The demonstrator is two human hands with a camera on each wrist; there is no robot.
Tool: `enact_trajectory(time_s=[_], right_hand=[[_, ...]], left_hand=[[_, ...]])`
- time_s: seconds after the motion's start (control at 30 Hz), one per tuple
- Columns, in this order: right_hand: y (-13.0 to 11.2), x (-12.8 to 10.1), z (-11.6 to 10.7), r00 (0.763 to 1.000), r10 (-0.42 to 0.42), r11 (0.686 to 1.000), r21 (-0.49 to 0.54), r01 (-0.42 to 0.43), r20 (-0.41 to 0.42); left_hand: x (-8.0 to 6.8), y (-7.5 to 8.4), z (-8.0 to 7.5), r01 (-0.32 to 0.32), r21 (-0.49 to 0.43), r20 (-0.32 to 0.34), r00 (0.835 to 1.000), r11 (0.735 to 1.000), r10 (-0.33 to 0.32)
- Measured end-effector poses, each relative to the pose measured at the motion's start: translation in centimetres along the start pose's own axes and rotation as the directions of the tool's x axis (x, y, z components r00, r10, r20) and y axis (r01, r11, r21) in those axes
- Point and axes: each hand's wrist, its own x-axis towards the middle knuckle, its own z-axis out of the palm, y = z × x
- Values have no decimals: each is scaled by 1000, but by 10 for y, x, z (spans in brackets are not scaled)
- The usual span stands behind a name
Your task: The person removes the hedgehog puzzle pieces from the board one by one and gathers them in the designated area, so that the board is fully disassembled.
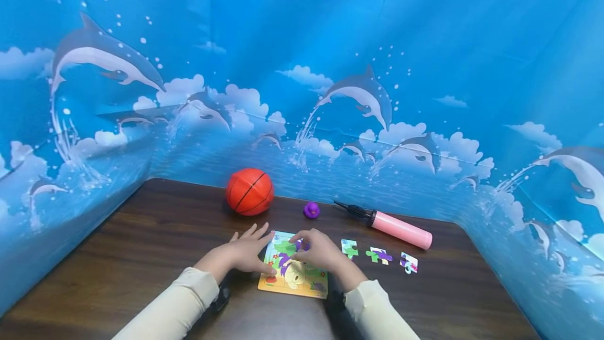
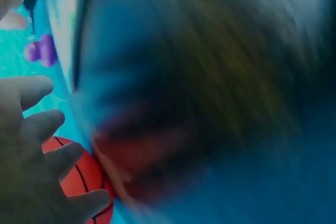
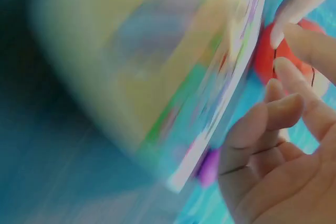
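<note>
A colourful cartoon jigsaw puzzle [image 1: 306, 288] lies in its board on the table between both hands. My left hand [image 1: 245, 253] is at its left side, fingers spread, the thumb over the lower left of the picture. My right hand [image 1: 317, 252] hovers over or touches the upper right part; the head view does not settle which. Its thumb and index finger stand apart, with no piece visible between them, while the other fingers bend inward in the right wrist view. Three loose puzzle pieces, a green one [image 1: 349, 248], a green-purple one [image 1: 384, 256] and a white-purple one [image 1: 409, 263], lie to the right.
An orange basketball [image 1: 250, 192] sits at the back of the dark wooden table [image 1: 155, 235]. A purple rubber duck [image 1: 311, 210] stands right of it. Farther right lies a pink hand pump [image 1: 401, 229] with a black nozzle. A blue dolphin-print curtain [image 1: 292, 41] encloses the table.
</note>
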Motion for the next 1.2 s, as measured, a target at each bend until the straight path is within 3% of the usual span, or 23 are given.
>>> enact_trajectory(time_s=[0.23,0.4,0.7,0.93,1.2], right_hand=[[-20,5,21,995,62,998,-37,-59,80],[-30,4,25,995,63,993,-108,-55,72],[-39,6,24,987,157,986,-65,-153,44],[-39,12,22,993,113,984,137,-116,28],[-38,12,19,990,139,930,342,-132,3]], left_hand=[[10,-2,7,39,13,86,995,999,-40],[8,2,6,57,46,76,995,997,-61],[8,5,0,92,62,80,992,994,-97],[7,3,-5,105,75,88,990,992,-112],[6,1,-4,91,86,88,991,992,-99]])
